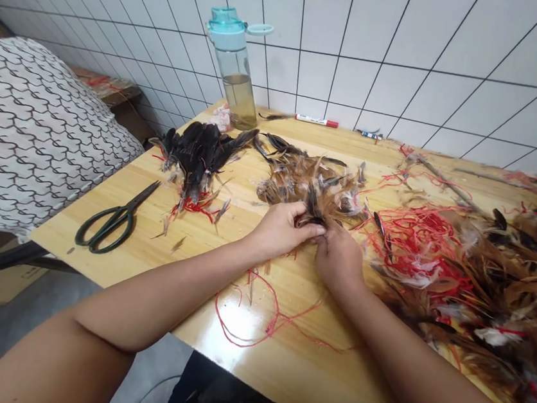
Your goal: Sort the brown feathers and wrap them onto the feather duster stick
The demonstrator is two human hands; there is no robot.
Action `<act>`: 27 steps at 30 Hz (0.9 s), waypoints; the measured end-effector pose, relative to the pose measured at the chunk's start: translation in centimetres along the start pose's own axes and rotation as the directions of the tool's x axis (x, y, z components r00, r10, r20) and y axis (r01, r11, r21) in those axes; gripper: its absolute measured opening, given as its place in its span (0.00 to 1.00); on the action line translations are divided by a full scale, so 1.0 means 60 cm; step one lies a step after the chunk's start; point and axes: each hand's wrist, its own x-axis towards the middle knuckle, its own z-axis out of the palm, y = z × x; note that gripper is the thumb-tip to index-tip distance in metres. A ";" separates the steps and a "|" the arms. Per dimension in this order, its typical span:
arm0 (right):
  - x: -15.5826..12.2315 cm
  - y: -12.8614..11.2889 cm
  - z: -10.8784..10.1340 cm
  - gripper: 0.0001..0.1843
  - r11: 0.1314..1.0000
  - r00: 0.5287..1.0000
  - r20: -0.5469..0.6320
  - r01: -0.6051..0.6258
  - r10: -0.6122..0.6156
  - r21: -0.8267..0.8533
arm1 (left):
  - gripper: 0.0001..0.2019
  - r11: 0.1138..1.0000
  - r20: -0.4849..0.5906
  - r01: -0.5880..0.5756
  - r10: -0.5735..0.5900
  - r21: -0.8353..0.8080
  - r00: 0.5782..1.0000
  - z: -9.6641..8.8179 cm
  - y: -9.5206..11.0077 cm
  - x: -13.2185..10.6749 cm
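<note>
Both hands meet over the middle of the table, in front of a spread of brown feathers (296,172). My left hand (285,228) pinches a small bunch of dark feathers (315,208) between thumb and fingers. Pressed against the same bunch, my right hand (339,253) has its fingers closed at the base; its fingertips are partly hidden. Loops of red string (269,331) lie on the wood below the hands. Left of them rests a bundle of black feathers (198,158) with red string at its lower end.
Black-handled scissors (109,225) lie near the table's left edge. A water bottle (240,88) stands at the back by the tiled wall, with a red-capped marker (316,121) to its right. A red string tangle (419,244) and a large feather heap (522,276) cover the right side.
</note>
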 end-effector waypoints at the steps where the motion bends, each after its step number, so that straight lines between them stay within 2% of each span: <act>1: 0.000 0.002 0.002 0.13 0.999 0.999 -0.019 0.029 -0.028 0.020 | 0.09 0.999 -0.011 -0.011 0.011 0.032 1.000 0.000 -0.001 0.000; 4: 0.001 0.010 0.007 0.12 0.987 0.990 -0.095 0.114 -0.103 0.115 | 0.08 0.996 -0.019 -0.021 0.023 0.089 1.000 -0.003 0.001 0.002; 8: 0.008 0.021 0.007 0.10 0.941 0.976 -0.168 0.181 -0.137 0.286 | 0.08 0.990 -0.010 -0.049 0.050 0.129 0.999 -0.012 0.007 0.006; 13: 0.019 0.031 -0.001 0.12 0.867 0.981 -0.110 0.191 -0.158 0.461 | 0.08 0.962 0.076 -0.122 0.106 0.245 0.991 -0.028 0.023 0.008; 18: 0.025 0.036 -0.001 0.15 0.853 0.979 -0.079 0.203 -0.189 0.480 | 0.08 0.920 0.072 -0.164 0.148 0.357 0.986 -0.029 0.030 0.002; 23: 0.025 0.039 0.003 0.15 0.864 0.985 -0.108 0.167 -0.132 0.474 | 0.05 0.936 0.079 -0.204 0.189 0.288 0.979 -0.023 0.020 0.009; 25: 0.025 0.041 0.002 0.14 0.865 0.987 -0.110 0.154 -0.116 0.477 | 0.06 0.927 0.112 -0.238 0.214 0.289 0.970 -0.036 0.028 0.015; 27: 0.025 0.043 0.002 0.13 0.864 0.989 -0.103 0.145 -0.109 0.481 | 0.08 0.908 0.086 -0.260 0.245 0.329 0.966 -0.064 0.051 0.017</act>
